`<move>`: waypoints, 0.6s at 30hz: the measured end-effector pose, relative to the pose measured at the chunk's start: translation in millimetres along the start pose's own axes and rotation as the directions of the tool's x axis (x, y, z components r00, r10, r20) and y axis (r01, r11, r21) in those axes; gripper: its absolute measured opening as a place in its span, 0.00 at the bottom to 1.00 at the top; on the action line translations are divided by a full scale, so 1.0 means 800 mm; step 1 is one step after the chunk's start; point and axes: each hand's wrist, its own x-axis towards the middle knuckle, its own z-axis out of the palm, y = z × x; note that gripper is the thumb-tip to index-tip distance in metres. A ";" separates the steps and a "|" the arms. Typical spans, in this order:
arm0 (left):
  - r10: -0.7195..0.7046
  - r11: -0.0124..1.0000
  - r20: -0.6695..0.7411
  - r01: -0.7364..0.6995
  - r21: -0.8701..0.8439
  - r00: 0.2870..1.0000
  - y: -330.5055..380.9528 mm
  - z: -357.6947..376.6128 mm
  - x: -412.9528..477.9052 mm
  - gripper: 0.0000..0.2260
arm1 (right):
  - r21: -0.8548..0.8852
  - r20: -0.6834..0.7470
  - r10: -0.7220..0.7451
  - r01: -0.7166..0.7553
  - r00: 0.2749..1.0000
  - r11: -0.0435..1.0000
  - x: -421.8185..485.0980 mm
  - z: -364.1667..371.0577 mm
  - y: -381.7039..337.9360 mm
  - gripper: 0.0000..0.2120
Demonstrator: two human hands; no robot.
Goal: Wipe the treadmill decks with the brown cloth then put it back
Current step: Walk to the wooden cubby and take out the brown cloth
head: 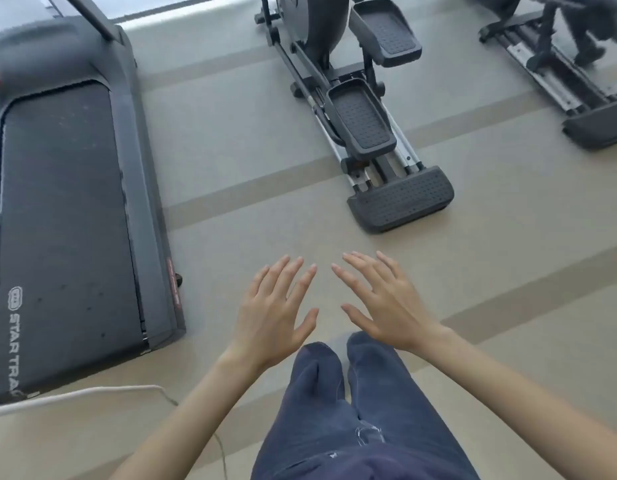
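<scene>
Trouser legs (334,410) in dark blue fill the bottom of the view, the person standing on a beige floor (230,150) crossed by darker stripes. A white cable (92,393) trails over the floor just to their left. Both bare forearms reach forward. The left hand (275,313) and right hand (386,306) hover palm-down side by side above the floor, fingers straight and spread, gripping nothing, their fingertips angled toward each other but apart.

The treadmill deck (64,220) lies on the person's left, its dark belt running away from them, with grey side rails and white lettering at the near end. Neither hand touches it. Further ahead stands an elliptical trainer (369,126) with ribbed black pedals. A second machine (559,64) sits at far right, blurred.
</scene>
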 end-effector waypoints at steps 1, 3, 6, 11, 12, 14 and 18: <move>0.031 1.000 0.013 -0.031 -0.003 0.999 0.003 0.000 0.003 0.25 | -0.010 -0.014 0.011 -0.011 1.000 1.000 -0.006 0.001 -0.001 0.25; 0.095 0.995 0.008 -0.095 -0.003 0.995 0.009 -0.002 0.010 0.25 | -0.009 -0.052 0.039 -0.040 0.998 0.999 -0.019 -0.003 -0.001 0.25; 0.195 0.980 0.009 -0.196 0.034 0.981 0.021 -0.003 0.018 0.25 | -0.010 -0.117 0.095 -0.097 0.989 0.995 -0.049 -0.010 -0.002 0.24; 0.351 0.936 -0.022 -0.351 0.027 0.936 0.051 -0.013 0.029 0.25 | -0.008 -0.236 0.214 -0.222 0.948 0.975 -0.103 -0.025 -0.001 0.24; 0.386 0.923 -0.026 -0.385 0.016 0.922 0.060 -0.013 0.030 0.25 | 0.001 -0.248 0.248 -0.256 0.936 0.967 -0.116 -0.026 -0.002 0.24; 0.451 0.892 -0.018 -0.451 0.004 0.892 0.079 -0.011 0.029 0.25 | 0.008 -0.262 0.318 -0.327 0.911 0.945 -0.145 -0.026 -0.005 0.24; 0.578 0.816 0.013 -0.578 -0.016 0.816 0.124 0.000 0.021 0.25 | 0.010 -0.262 0.439 -0.452 0.859 0.892 -0.210 -0.018 -0.020 0.24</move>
